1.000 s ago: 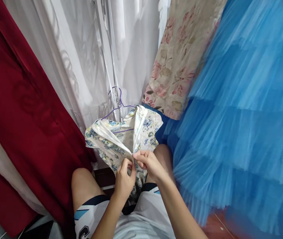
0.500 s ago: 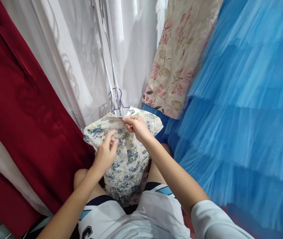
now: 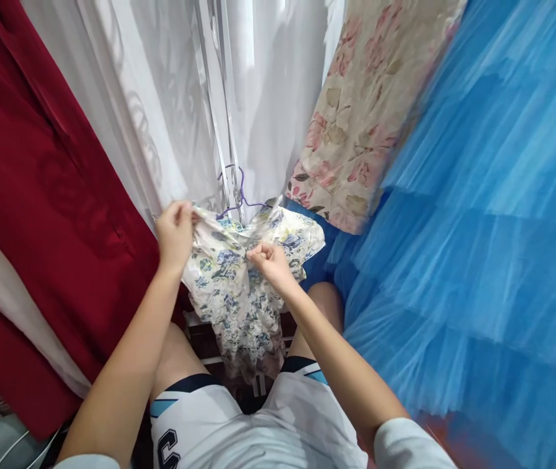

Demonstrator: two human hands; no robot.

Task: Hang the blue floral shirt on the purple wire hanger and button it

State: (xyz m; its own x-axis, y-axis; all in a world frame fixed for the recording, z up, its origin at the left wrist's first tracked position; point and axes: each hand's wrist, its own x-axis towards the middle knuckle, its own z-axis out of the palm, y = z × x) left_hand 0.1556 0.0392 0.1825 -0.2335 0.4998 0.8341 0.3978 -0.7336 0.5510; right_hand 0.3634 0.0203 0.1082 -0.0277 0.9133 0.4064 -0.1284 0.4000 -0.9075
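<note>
A white floral dress [image 3: 239,293] with blue and yellow flowers hangs on a purple hanger [image 3: 242,189] in front of me, between my knees. My left hand [image 3: 175,236] grips the dress at its left shoulder and pulls the fabric out to the side. Near the middle of the neckline, my right hand [image 3: 269,260] pinches the garment; the small part between its fingertips is hard to make out. The cloth between both hands is stretched and creased. Part of the neckline is blurred.
White curtains [image 3: 278,98] with long pale ribbons [image 3: 219,111] hang behind the dress. Dark red cloth [image 3: 38,195] drapes on the left. At the right hang a beige cloth with pink flowers [image 3: 351,130] and tiered blue tulle [image 3: 478,228].
My left hand has moved up and left from in front of the dress and taken hold of its shoulder. The right hand has come down slightly, drawing the neckline open.
</note>
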